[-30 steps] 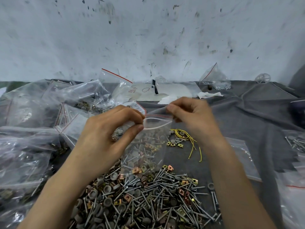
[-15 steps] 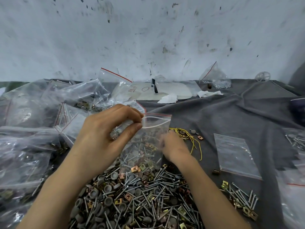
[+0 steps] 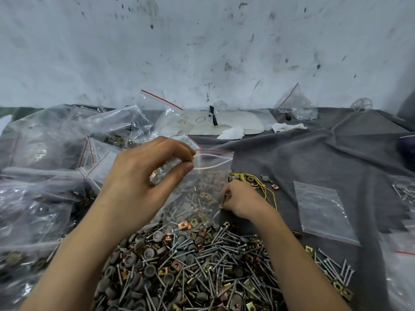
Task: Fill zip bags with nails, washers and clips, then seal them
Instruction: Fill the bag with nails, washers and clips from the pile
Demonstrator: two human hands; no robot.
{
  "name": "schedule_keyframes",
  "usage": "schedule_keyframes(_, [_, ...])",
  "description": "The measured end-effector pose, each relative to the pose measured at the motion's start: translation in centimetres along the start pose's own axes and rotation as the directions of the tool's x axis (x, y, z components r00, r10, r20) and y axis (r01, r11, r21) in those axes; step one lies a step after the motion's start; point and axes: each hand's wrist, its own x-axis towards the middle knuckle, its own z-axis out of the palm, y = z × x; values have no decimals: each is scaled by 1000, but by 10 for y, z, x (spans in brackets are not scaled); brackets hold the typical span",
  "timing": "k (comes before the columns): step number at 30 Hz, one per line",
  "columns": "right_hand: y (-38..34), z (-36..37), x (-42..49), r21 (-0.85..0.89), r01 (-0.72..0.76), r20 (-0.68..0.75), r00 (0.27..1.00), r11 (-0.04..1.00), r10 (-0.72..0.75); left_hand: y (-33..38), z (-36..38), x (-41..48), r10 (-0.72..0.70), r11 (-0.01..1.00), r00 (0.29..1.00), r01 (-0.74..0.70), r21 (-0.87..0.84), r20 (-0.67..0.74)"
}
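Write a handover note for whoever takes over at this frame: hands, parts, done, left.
Left hand: pinches the top corner of the zip bag, held upright over the pile, mouth open.
Right hand: low beside the bag, fingers curled on what looks like a clip.
The pile of nails, washers and clips lies on the grey cloth; spare empty bag flat at right, filled bags at left.
Done: bag opened; its contents unclear through the plastic.
Left: fill, then seal.

held zip bag [image 3: 208, 176] above hardware pile [image 3: 190, 270]; filled bags [image 3: 45, 176] left, empty bag [image 3: 323, 212] right.
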Motion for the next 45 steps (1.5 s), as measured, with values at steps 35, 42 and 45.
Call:
schedule_keyframes(35, [-29, -55, -44, 366, 249, -220, 959, 897, -176, -7, 1, 0, -146, 989, 982, 146, -6, -118])
schedule_keyframes(42, [-25, -12, -22, 94, 99, 132, 985, 991, -111, -18, -3, -1, -270, 962, 957, 264, -70, -102])
schedule_keyframes(45, [-23, -4, -18, 51, 92, 121, 988, 994, -98, -18, -4, -1, -266, 964, 960, 263, -45, -92])
